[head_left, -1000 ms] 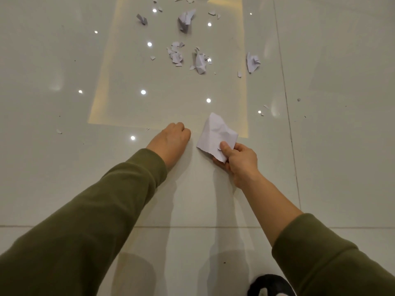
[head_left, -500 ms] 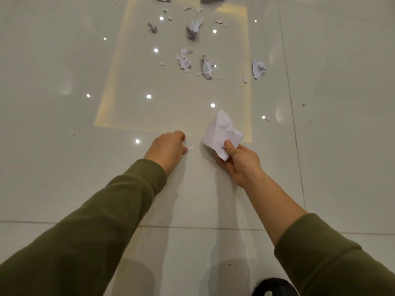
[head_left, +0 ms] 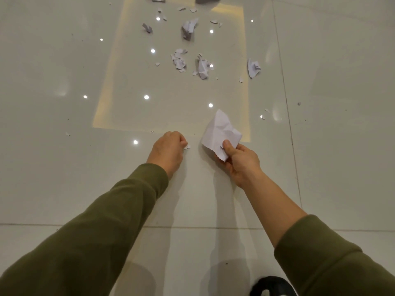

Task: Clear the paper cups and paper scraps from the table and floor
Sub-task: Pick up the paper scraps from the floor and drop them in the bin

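Glossy pale tiles (head_left: 42,189), split by thin grout lines (head_left: 32,224), mirror small round lights (head_left: 146,97) and a yellowish rectangular glow (head_left: 102,107). A black object (head_left: 269,287) pokes in at the bottom edge.

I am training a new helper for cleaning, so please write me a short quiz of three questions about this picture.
1. True or false: the right hand holds a paper cup.
2. Where is the small scrap? A at the fingertips of the left hand; B on a table; C inside a cup.
3. Fill in: the loose scraps lie on the ____, beyond both hands.
Key: 1 false, it grips a crumpled sheet; 2 A; 3 floor.
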Action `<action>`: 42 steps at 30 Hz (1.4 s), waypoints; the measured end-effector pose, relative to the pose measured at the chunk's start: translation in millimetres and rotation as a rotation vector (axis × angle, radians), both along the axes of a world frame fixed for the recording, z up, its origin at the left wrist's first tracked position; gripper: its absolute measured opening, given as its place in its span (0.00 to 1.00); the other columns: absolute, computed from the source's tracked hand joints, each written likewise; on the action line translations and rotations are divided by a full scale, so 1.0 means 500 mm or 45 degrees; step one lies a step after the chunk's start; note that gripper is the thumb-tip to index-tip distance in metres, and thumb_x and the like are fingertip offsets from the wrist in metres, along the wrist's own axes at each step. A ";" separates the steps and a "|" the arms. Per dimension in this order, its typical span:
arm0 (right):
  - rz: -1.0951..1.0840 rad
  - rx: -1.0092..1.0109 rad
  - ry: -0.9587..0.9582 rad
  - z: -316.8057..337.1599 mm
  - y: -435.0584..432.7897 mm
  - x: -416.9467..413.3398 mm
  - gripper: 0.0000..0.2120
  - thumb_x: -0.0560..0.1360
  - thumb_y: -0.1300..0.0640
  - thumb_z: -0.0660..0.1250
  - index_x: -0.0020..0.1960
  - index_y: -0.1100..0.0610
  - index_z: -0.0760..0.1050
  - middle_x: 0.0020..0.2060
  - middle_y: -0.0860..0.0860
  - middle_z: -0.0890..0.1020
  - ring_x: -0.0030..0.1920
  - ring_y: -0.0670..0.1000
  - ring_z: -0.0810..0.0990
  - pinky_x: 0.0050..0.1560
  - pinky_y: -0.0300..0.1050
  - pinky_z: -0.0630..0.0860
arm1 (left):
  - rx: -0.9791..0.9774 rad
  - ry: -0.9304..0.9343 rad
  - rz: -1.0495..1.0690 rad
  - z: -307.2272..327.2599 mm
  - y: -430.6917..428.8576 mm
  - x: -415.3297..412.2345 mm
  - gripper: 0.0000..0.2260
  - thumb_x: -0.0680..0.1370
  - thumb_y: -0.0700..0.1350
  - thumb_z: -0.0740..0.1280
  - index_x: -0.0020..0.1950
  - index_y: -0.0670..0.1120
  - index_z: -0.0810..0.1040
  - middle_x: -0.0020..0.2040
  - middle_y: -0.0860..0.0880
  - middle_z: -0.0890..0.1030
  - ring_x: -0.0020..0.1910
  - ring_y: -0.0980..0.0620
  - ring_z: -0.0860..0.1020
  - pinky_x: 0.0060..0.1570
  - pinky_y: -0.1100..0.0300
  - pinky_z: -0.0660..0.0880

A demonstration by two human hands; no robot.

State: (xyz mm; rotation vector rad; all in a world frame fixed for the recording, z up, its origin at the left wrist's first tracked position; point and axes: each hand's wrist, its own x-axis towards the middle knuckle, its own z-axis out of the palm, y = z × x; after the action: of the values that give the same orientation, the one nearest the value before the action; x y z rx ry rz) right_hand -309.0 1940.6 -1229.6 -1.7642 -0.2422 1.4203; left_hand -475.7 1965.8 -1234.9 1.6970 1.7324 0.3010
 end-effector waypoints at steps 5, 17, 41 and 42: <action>0.128 -0.028 -0.124 -0.006 0.001 -0.021 0.04 0.74 0.56 0.69 0.47 0.56 0.76 0.45 0.52 0.82 0.46 0.53 0.82 0.52 0.49 0.79 | 0.183 0.206 -0.202 -0.024 -0.010 0.008 0.09 0.81 0.43 0.58 0.52 0.42 0.76 0.48 0.45 0.76 0.45 0.49 0.72 0.45 0.61 0.67; 0.117 -0.047 -0.111 0.018 0.001 -0.010 0.04 0.75 0.57 0.68 0.42 0.55 0.76 0.45 0.53 0.82 0.45 0.53 0.81 0.53 0.49 0.79 | -0.166 -0.327 0.198 0.024 0.020 0.004 0.07 0.77 0.36 0.57 0.42 0.39 0.73 0.40 0.42 0.73 0.40 0.46 0.71 0.42 0.57 0.66; 1.328 0.743 0.386 0.550 -0.014 -0.695 0.06 0.75 0.58 0.67 0.50 0.60 0.75 0.44 0.55 0.82 0.40 0.51 0.84 0.41 0.44 0.82 | 0.564 -1.008 1.018 0.555 -0.200 -0.601 0.13 0.81 0.41 0.58 0.38 0.42 0.74 0.32 0.48 0.72 0.32 0.52 0.68 0.33 0.63 0.70; 1.389 0.748 0.422 0.570 -0.034 -0.739 0.04 0.76 0.58 0.66 0.48 0.59 0.75 0.43 0.55 0.82 0.38 0.50 0.84 0.40 0.43 0.82 | 0.610 -0.987 1.071 0.577 -0.230 -0.641 0.13 0.81 0.40 0.58 0.38 0.42 0.74 0.32 0.48 0.72 0.32 0.52 0.68 0.32 0.63 0.70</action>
State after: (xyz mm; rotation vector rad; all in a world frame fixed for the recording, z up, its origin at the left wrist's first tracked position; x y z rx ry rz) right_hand -678.7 1923.6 -944.6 -0.8482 -1.4277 2.0346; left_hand -796.2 1850.7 -946.4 0.7942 1.6998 1.6109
